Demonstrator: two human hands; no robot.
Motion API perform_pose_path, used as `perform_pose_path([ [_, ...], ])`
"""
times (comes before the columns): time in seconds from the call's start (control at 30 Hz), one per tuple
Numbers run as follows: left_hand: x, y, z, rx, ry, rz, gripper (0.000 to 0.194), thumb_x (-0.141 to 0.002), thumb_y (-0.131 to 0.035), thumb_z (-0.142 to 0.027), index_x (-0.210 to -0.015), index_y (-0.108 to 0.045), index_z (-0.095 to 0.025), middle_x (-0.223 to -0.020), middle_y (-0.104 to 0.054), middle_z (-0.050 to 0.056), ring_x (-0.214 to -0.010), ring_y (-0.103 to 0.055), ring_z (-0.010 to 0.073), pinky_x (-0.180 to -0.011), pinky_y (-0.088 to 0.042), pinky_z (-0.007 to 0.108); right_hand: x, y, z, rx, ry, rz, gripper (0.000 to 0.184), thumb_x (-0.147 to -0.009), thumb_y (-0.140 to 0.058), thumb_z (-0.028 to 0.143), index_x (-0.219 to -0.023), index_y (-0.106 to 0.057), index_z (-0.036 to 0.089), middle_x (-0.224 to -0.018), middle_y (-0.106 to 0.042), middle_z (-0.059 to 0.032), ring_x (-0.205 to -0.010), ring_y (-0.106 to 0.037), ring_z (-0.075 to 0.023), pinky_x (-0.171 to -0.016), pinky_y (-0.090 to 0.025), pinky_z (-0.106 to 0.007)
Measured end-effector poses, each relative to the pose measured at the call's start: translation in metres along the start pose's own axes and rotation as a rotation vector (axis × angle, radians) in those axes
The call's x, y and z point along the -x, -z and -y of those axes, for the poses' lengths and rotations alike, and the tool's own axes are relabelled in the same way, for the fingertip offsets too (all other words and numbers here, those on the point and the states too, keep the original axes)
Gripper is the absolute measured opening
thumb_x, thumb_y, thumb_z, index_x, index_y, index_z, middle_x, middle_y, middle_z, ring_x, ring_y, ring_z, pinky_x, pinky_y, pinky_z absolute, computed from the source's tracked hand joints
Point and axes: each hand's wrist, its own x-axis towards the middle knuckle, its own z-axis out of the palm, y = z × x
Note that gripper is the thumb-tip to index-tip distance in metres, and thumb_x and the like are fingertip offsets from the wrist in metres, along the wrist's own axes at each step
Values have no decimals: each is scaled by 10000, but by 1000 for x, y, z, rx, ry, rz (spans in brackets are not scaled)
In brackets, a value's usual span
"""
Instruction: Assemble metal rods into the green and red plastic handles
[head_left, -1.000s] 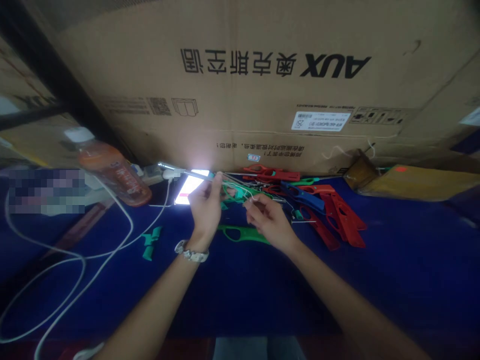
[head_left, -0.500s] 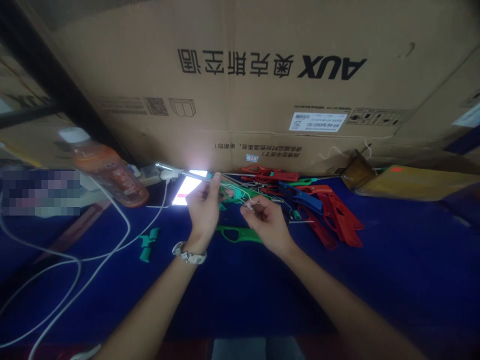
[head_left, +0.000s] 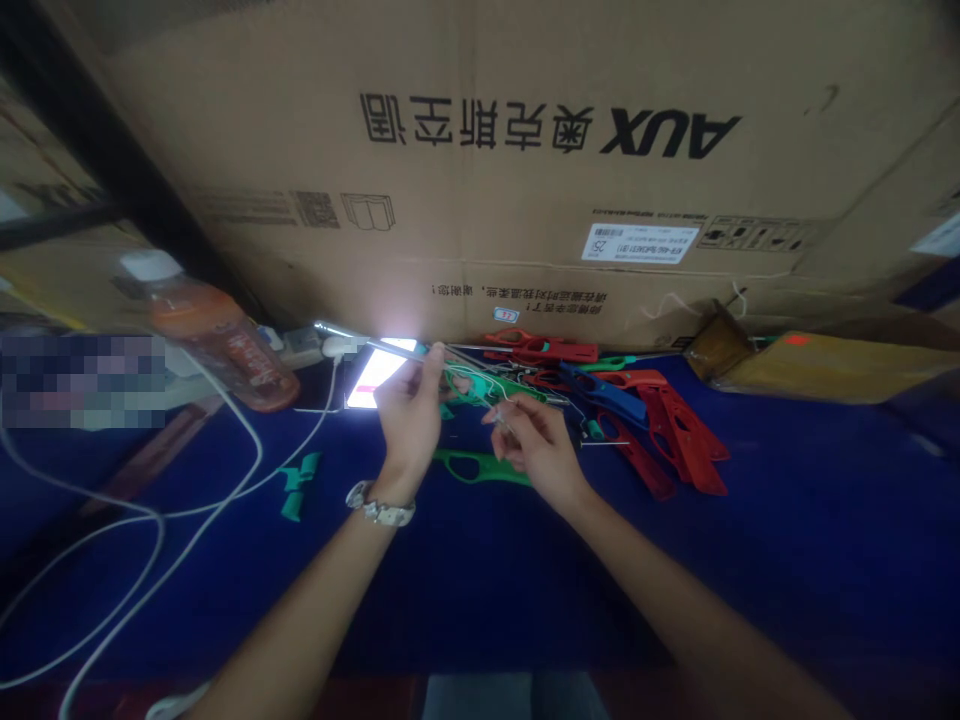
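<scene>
Along the far edge of my bench (head_left: 480,600), the big carton (head_left: 487,60) faces me with its print upside-down: "AUX" (head_left: 675,133), then "奥克斯空调" (head_left: 476,123). Lower down, there's "师傅您辛苦了!" and "请在搬运时对我温柔些,谢谢您!" Onto the white label (head_left: 640,243): a "25" at its left end, finer print too blurred for me. There's an open-book sign (head_left: 368,212) beside a square code (head_left: 319,210), and over on the right a row of symbols (head_left: 754,235), too small. The small blue-edged sticker (head_left: 506,315)? Can't read it. Nor the white script on the bottle (head_left: 221,340), toward the bench's far left corner.
</scene>
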Motion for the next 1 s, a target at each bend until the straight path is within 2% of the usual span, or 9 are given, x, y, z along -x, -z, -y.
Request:
perform_pose_path([
  [0.33, -1, 1, -1, -5, 3, 2, 270, -814, -736, -461, -834, -754, -192, -668, -699, 12, -535, -653, 132, -522, -545, 247, 3, -1, 3, 12, -24, 63, 372, -825, -640, 572, -820, -610, 201, -485, -499, 67, -387, -320, -58, -394, -204, -208],
  [0.5, -1, 1, -2, -1, -3, 6, 283, -818, -726, -476, -835, -748, -194, -691, -706, 16, -546, -656, 133, -527, -543, 249, 4, -2, -1, 37, 39, 60, 452, -676, -826, 471, -855, -483, 236, -560, -496, 104, -440, -358, -56, -435, -274, -199],
  [0.63, -1, 1, -2, -9, 8, 7, 300, -817, -722, -491, -829, -745, -192, -694, -707, 20, -556, -662, 138, -558, -559, 265, 3, -2, -7, 97, 77, 36, 412, -775, -745, 506, -832, -429, 248, -581, -528, 88, -447, -416, -74, -440, -318, -211],
  [0.77, -1, 1, -1, -4, 8, 2, 294, -807, -733, -485, -833, -746, -193, -683, -705, 15, -552, -661, 137, -564, -559, 266, 3, -2, -10, 115, 113, 23, 362, -823, -703, 518, -854, -469, 243, -662, -531, 65, -489, -417, -74, -451, -324, -213],
  [1.0, -1, 1, -3, 18, 9, 6, 299, -809, -732, -482, -823, -746, -184, -677, -703, 14, -549, -658, 138, -549, -549, 260, 6, 1, -11, 185, 161, 24, 299, -927, -586, 521, -889, -543, 227, -636, -472, 60, -503, -371, -80, -456, -287, -217],
])
